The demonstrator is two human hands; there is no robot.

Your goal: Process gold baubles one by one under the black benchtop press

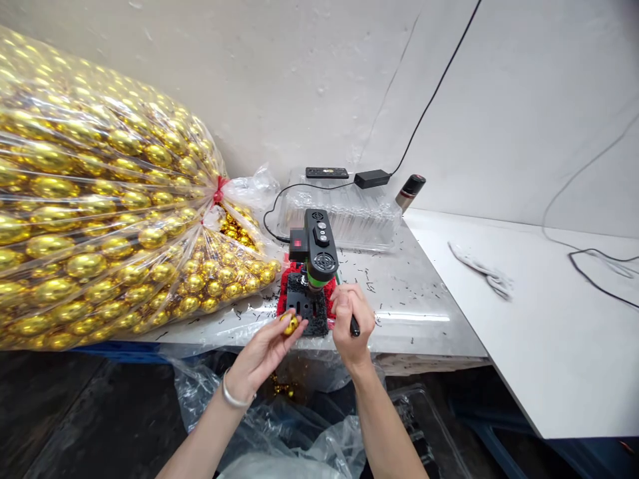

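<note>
My left hand (267, 349) pinches a shiny gold ball (290, 324) between thumb and fingers, at the front edge of a small black bench machine (322, 246). This machine has a round head with vents and silver buttons, and its base (299, 306) has slots and black shavings on it. To the right of the base, my right hand (353, 322) is closed around a black handle (355, 326); only its rounded end shows below the fist. Whether that handle joins the machine is hidden by the fingers. Red matting (282, 293) lies under the base.
A big clear bag of gold balls (100, 219) fills the left side. Behind the machine are a clear plastic tray (359, 226), a black power adapter (372, 178) and a spray can (412, 191). Plastic sheeting (299, 439) hangs below the table edge. A white table (539, 319) adjoins at right.
</note>
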